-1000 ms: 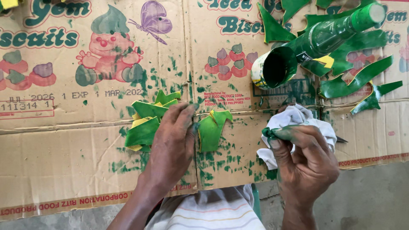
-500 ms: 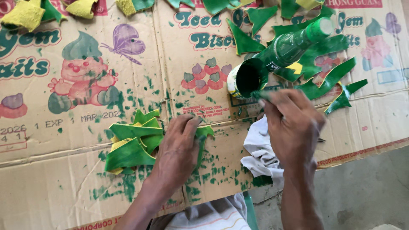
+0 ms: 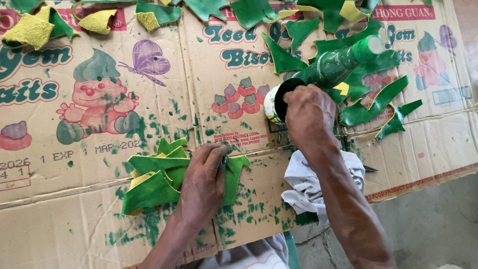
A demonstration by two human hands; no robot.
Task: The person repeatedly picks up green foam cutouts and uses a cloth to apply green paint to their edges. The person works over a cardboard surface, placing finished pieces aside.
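Cardboard [image 3: 99, 219] under me, flecked green. Nearest, my left hand [image 3: 204, 182] presses flat on a pile of about six green cut pieces [image 3: 154, 179]. One rag [image 3: 308, 187] beside it. My right hand [image 3: 308, 117] reaches into the paint tin [image 3: 279, 102], grip hidden, can't tell. Beyond, one green bottle [image 3: 343, 62], and roughly a dozen painted pieces [image 3: 378, 102] drying, three yellow ones [image 3: 30, 30] unpainted. I'd say we're past halfway.

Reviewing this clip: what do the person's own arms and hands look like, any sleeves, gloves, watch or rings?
Both forearms are bare from the frame's bottom edge to the wrist, with no sleeves showing. The left hand and right hand wear no gloves; no watch, bracelet or ring is visible. Veins and tendons stand out on the hand backs.
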